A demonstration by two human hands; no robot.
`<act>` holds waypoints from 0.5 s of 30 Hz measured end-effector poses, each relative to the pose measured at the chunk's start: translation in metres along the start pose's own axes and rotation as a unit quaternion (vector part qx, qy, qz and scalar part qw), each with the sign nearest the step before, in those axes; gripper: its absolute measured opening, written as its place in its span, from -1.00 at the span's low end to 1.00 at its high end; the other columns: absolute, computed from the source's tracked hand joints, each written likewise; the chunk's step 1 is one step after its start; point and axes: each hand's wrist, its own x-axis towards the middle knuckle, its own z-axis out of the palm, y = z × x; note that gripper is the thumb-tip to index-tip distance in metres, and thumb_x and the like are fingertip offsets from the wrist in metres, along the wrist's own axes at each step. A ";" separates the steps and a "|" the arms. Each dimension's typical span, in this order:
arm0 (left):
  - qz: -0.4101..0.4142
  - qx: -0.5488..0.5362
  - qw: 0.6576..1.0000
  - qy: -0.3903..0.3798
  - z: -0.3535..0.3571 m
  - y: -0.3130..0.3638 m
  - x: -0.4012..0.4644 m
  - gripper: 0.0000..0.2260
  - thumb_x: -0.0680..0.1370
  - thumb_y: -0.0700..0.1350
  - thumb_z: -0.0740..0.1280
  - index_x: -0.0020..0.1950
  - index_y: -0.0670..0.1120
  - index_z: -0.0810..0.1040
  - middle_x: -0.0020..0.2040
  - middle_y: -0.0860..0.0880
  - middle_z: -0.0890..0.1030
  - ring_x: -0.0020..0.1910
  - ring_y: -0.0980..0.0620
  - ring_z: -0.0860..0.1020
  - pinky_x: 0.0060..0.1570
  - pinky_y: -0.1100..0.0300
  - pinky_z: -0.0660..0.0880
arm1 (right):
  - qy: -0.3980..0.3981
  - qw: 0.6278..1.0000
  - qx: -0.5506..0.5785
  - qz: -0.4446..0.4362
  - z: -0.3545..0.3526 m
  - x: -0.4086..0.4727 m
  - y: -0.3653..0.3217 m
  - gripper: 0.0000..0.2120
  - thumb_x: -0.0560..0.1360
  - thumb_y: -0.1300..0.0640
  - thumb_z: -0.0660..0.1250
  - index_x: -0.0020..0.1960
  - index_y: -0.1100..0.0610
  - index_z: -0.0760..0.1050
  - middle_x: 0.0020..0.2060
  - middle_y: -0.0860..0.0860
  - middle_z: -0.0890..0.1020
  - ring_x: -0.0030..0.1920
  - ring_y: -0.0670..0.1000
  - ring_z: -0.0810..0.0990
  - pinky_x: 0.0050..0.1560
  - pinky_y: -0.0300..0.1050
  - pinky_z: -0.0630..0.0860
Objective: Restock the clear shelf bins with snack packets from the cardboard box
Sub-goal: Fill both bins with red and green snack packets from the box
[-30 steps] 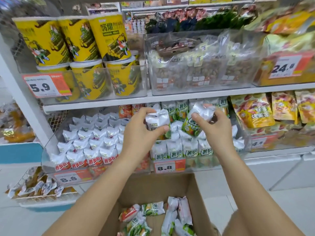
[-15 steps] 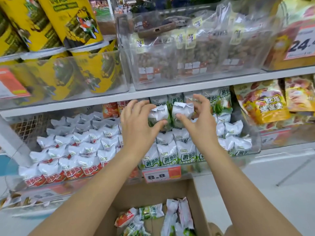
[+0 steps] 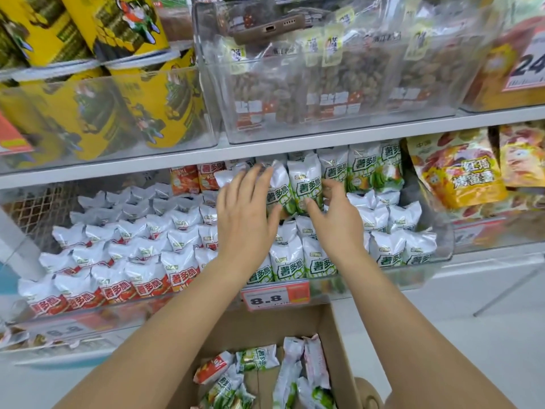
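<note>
1. While only the head view is on offer, it shows both hands raised to the back rows of the clear bin (image 3: 439, 261) on the lower shelf.
2. Left hand (image 3: 246, 214): fingers straight and spread, laid against a green-and-white packet (image 3: 278, 190) standing upright at the rear. It presses rather than grips.
3. Right hand (image 3: 336, 219): fingers loosely bent, thumb and fingertips touching the neighbouring packet (image 3: 306, 184). Whether it still pinches that packet or merely steadies it cannot be told; the contact is partly hidden.
4. Both packets stand on top of the lower rows, just below the upper shelf board (image 3: 324, 140), touching one another.
5. Cardboard box (image 3: 339, 343): below the hands, open, with several packets (image 3: 256, 361) lying loose inside. Restocking is judged part done.
6. Recommendation for the step in hand: seat both packets upright, label forward, flush with the row to their right; release only once they stand unaided, since the top tier looks liable to topple forward.
7. Red-label packets (image 3: 118, 290) fill the adjoining bin to the left; keep flavours apart.
</note>
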 end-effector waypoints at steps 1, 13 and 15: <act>0.000 0.013 1.000 -0.014 0.001 0.000 0.004 -0.47 0.51 0.05 0.37 0.44 -0.08 0.35 0.40 -0.07 0.41 0.41 -0.11 0.30 0.39 -0.08 0.19 | 0.010 1.000 -0.005 -0.002 0.001 0.000 0.000 -0.56 0.58 -0.06 0.24 0.40 0.06 0.28 0.19 0.06 0.58 0.17 0.11 0.56 0.04 0.02 0.50; 0.033 0.092 0.992 -0.076 0.010 -0.003 0.025 -0.37 0.33 0.02 0.55 0.35 -0.07 0.46 0.29 -0.17 0.49 0.35 -0.21 0.40 0.29 -0.13 0.32 | -0.001 0.988 -0.154 0.021 0.009 0.006 0.008 -0.58 0.58 -0.15 0.17 0.31 0.08 0.41 0.07 0.10 0.61 0.09 0.17 0.54 -0.15 -0.06 0.39; 0.038 0.093 0.991 -0.092 0.008 -0.002 0.027 -0.35 0.31 0.03 0.55 0.35 -0.08 0.45 0.29 -0.17 0.49 0.35 -0.20 0.40 0.29 -0.12 0.32 | 0.000 0.986 -0.166 0.012 0.009 0.004 0.008 -0.59 0.58 -0.14 0.18 0.27 0.13 0.45 0.06 0.10 0.60 0.09 0.18 0.53 -0.14 -0.04 0.40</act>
